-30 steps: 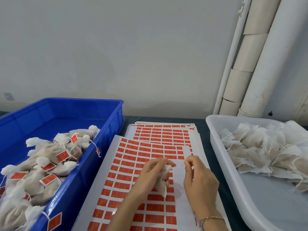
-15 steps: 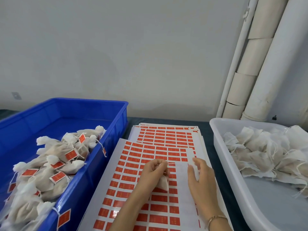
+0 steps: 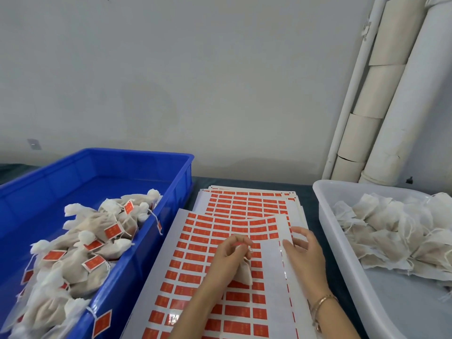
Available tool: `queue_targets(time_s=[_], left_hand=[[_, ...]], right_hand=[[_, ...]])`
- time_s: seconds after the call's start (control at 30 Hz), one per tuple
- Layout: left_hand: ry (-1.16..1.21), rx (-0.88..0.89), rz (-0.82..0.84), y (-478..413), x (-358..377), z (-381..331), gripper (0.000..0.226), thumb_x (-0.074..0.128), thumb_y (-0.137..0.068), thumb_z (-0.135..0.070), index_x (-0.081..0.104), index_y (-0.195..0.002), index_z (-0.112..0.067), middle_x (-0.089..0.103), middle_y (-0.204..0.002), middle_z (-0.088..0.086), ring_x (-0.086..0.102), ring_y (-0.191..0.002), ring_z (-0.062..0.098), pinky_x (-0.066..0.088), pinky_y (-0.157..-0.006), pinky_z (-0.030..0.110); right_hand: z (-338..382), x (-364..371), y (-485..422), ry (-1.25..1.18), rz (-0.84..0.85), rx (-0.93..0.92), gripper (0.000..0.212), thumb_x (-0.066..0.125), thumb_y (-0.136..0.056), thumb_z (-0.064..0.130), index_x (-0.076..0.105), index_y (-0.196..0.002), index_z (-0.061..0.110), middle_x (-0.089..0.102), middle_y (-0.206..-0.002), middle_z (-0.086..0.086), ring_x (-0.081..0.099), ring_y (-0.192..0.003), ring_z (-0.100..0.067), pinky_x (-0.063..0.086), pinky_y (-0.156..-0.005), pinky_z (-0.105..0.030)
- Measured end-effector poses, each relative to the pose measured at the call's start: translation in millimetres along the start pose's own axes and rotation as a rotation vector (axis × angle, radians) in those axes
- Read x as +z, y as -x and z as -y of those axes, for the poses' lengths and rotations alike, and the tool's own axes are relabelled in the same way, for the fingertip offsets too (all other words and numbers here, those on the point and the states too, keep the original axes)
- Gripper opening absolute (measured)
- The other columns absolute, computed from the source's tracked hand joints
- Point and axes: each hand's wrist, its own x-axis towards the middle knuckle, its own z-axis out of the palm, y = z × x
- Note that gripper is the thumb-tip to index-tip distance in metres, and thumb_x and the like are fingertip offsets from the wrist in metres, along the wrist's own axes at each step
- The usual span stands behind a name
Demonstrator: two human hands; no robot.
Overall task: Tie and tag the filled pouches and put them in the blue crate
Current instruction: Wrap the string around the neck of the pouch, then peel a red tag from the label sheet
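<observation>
My left hand (image 3: 228,259) is shut on a small white filled pouch (image 3: 244,274), which hangs below its fingers over the sticker sheet (image 3: 195,260) of red tags. My right hand (image 3: 303,255) rests with fingers spread on the sheet's bare white strip, just right of the pouch. The blue crate (image 3: 171,192) at the left holds several tied pouches with red tags (image 3: 112,231). A white tray (image 3: 325,216) at the right holds several untagged pouches (image 3: 391,228).
More sticker sheets (image 3: 249,199) lie stacked under the top one, toward the wall. White pipes (image 3: 381,99) stand in the right back corner. The dark tabletop (image 3: 310,216) shows between the sheets and the white tray.
My right hand has moved away from the left one and spread flat on the sheet's bare strip. My left hand keeps the pouch. The view has shifted slightly right and down.
</observation>
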Motion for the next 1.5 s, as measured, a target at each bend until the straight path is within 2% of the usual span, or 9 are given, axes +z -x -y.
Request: queue_targets(time_s=[0.13, 0.23, 0.4, 0.53, 0.63, 0.83, 1.03, 1.37, 1.5], left_hand=[[-0.009, 0.049, -0.009, 2.1, 3.9, 1.7, 0.027, 0.05, -0.099, -0.02, 0.069, -0.084, -0.031, 0.065, -0.103, -0.015, 0.063, -0.095, 0.015, 0.051, -0.073, 0.018], [-0.083, 0.092, -0.041, -2.2, 0.9, -2.0, 0.022, 0.049, -0.099, -0.023, 0.067, -0.092, -0.033, 0.062, -0.109, -0.019, 0.061, -0.102, 0.012, 0.051, -0.077, 0.017], [-0.397, 0.147, -0.085, -19.6, 6.6, -24.4, 0.014, 0.054, -0.096, -0.032, 0.058, -0.098, -0.046, 0.062, -0.105, -0.017, 0.066, -0.079, 0.006, 0.052, -0.06, 0.009], [-0.666, 0.313, -0.102, -29.6, 28.1, -31.5, 0.022, 0.059, -0.092, -0.041, 0.059, -0.113, -0.046, 0.058, -0.125, -0.017, 0.061, -0.089, 0.007, 0.049, -0.071, 0.01], [-0.724, 0.346, -0.069, -34.6, 33.3, -26.9, 0.031, 0.06, -0.089, -0.049, 0.059, -0.119, -0.046, 0.054, -0.133, -0.017, 0.061, -0.097, 0.009, 0.054, -0.085, 0.021], [-0.7, 0.333, -0.039, -37.6, 35.6, -9.3, 0.041, 0.063, -0.081, -0.059, 0.06, -0.12, -0.048, 0.056, -0.129, -0.019, 0.056, -0.092, 0.001, 0.045, -0.077, 0.01], [-0.643, 0.38, -0.042, -38.0, 39.4, -5.2, 0.04, 0.065, -0.081, -0.056, 0.064, -0.118, -0.043, 0.06, -0.123, -0.018, 0.058, -0.092, 0.003, 0.051, -0.085, 0.018], [-0.543, 0.397, -0.055, -38.6, 47.0, -0.7, 0.032, 0.067, -0.086, -0.039, 0.07, -0.116, -0.029, 0.068, -0.106, -0.011, 0.054, -0.075, -0.001, 0.045, -0.078, 0.01], [-0.561, 0.399, -0.062, -38.9, 46.9, -1.6, 0.029, 0.065, -0.088, -0.036, 0.07, -0.115, -0.027, 0.068, -0.1, -0.012, 0.056, -0.075, 0.001, 0.045, -0.078, 0.009]], right_hand=[[-0.8, -5.3, -3.8, -0.038, 0.043, 0.007, 0.036, 0.069, -0.086, 0.018, 0.052, -0.113, 0.034, 0.069, -0.109, 0.002, 0.071, -0.077, -0.013, 0.058, -0.058, -0.028], [0.6, -10.9, -4.1, -0.082, 0.081, 0.071, 0.043, 0.07, -0.085, 0.017, 0.049, -0.118, 0.036, 0.068, -0.108, 0.0, 0.071, -0.081, -0.02, 0.06, -0.069, -0.044], [4.1, -17.6, -4.2, -0.13, 0.213, 0.173, 0.026, 0.065, -0.089, 0.013, 0.06, -0.112, 0.025, 0.074, -0.096, -0.003, 0.072, -0.079, -0.028, 0.056, -0.079, -0.054], [6.3, -18.8, 0.3, -0.139, 0.247, 0.135, 0.013, 0.059, -0.094, 0.016, 0.066, -0.103, 0.018, 0.075, -0.086, -0.003, 0.071, -0.077, -0.033, 0.055, -0.079, -0.053], [6.5, -17.8, 1.5, -0.186, 0.229, 0.13, 0.011, 0.06, -0.093, 0.022, 0.066, -0.102, 0.018, 0.074, -0.085, -0.005, 0.071, -0.076, -0.032, 0.056, -0.076, -0.047], [2.3, -14.4, -3.3, -0.249, 0.179, 0.184, 0.021, 0.059, -0.092, 0.032, 0.068, -0.096, 0.013, 0.073, -0.083, -0.014, 0.067, -0.081, -0.042, 0.053, -0.082, -0.051], [0.1, -11.1, -7.0, -0.297, 0.154, 0.208, 0.022, 0.058, -0.091, 0.035, 0.069, -0.091, 0.015, 0.073, -0.081, -0.014, 0.066, -0.074, -0.038, 0.053, -0.08, -0.049], [-5.7, -10.7, -11.0, -0.352, 0.176, 0.206, 0.019, 0.062, -0.09, 0.033, 0.068, -0.094, 0.016, 0.074, -0.081, -0.008, 0.069, -0.064, -0.025, 0.058, -0.062, -0.034], [-5.6, -9.9, -10.8, -0.328, 0.165, 0.198, 0.02, 0.062, -0.089, 0.035, 0.068, -0.089, 0.016, 0.073, -0.08, -0.009, 0.067, -0.07, -0.029, 0.057, -0.073, -0.041]])
